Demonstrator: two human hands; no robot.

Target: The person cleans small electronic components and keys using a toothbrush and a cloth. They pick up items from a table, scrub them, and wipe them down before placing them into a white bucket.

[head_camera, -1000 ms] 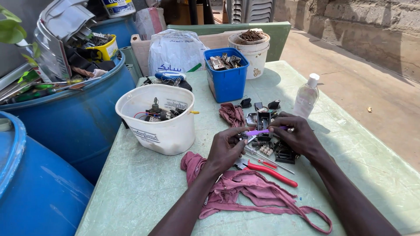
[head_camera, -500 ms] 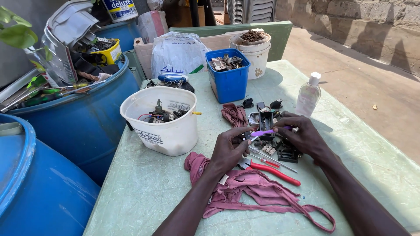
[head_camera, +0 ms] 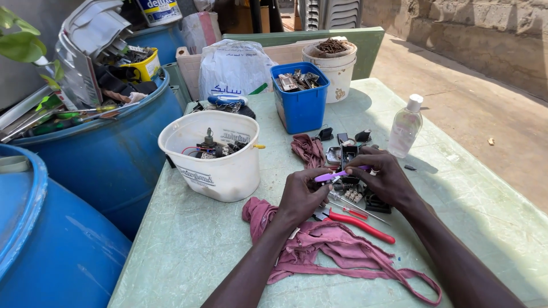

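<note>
1. On the pale green table, both hands meet over a pile of small black parts.
2. Left hand: fingers curled shut around something small, hidden under the palm; cannot tell what.
3. Right hand: fingertips pinch a purple tool, its tip pointing toward the left hand.
4. Red-handled pliers lie just below the hands, on a pink rag.
5. A thin metal rod lies beside the pliers.
6. White bucket of wired scraps stands left of the hands.
7. Blue bin and clear bottle stand behind.
8. Blue barrels stand at the table's left edge.
</note>
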